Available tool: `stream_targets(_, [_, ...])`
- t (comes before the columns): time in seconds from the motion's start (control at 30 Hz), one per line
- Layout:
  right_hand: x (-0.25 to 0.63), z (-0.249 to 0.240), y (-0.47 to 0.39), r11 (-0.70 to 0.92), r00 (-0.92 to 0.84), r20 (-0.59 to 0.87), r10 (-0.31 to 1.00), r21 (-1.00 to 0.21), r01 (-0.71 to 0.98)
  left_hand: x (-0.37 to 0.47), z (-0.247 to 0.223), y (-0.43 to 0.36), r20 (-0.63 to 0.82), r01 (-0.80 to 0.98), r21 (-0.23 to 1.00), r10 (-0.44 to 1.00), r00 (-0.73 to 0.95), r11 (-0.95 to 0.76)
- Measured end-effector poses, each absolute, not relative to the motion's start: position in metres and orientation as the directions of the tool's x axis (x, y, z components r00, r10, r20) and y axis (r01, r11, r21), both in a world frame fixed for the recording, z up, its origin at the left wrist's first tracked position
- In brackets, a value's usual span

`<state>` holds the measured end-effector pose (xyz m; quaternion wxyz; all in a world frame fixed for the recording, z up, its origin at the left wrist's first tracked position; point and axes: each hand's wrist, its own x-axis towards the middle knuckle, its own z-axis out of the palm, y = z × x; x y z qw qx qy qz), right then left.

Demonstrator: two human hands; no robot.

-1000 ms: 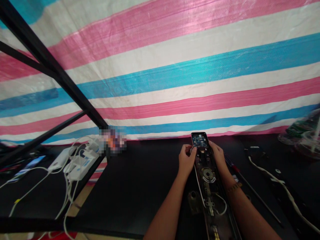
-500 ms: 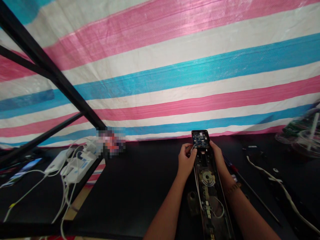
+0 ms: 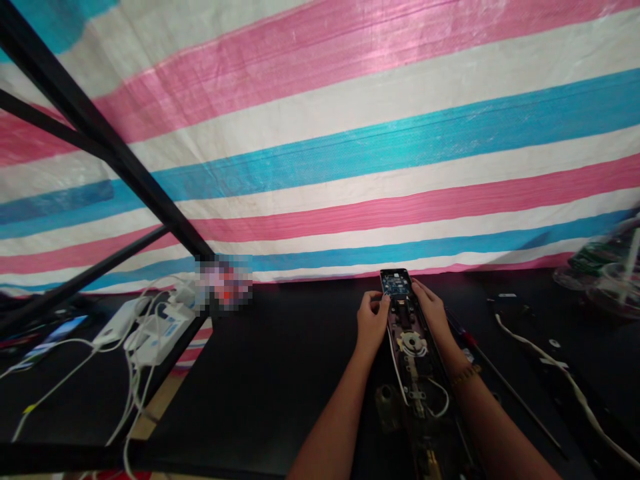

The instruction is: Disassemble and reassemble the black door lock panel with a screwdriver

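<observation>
A long, dark electronic door lock [image 3: 404,317] with its inside exposed lies between my hands, running from the table's far side toward me. At its far end is a blue circuit board [image 3: 397,285]; nearer sit a round metal plate [image 3: 413,343] and a looped white wire [image 3: 443,400]. My left hand [image 3: 373,321] is closed on the upper left edge, thumb beside the board's lower corner. My right hand [image 3: 431,310] grips the opposite edge, its fingertips by the board's right side. The lock's underside is hidden.
Right of my forearm lies a long screwdriver [image 3: 515,390]. Beyond it, a dark strip carries a pale cable [image 3: 565,380]. A clear plastic cup [image 3: 617,290] stands far right. White power strips [image 3: 163,337] with tangled cords lie left. A small dark metal part [image 3: 387,407] sits by my left forearm.
The lock's far end has dropped slightly and shifted left, so the lock looks flatter. My right hand has moved a little left with it; both hands keep their hold.
</observation>
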<state>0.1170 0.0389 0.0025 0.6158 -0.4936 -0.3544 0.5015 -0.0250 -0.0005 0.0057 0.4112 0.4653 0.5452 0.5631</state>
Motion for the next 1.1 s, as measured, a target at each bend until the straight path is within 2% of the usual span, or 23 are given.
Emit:
stream_targets(0.4, [0.116,-0.001,0.043,0.036,0.244,-0.014,0.97,-0.98,-0.197,-0.028,0.01,-0.002,0.096,0.197,0.979,0.965,-0.244,-0.048])
stream_targets(1.1, [0.118,-0.007,0.049,0.008,0.239,-0.035,0.97,-0.984,-0.179,-0.025,0.017,-0.007,0.115,0.247,0.968,0.954,-0.276,-0.045])
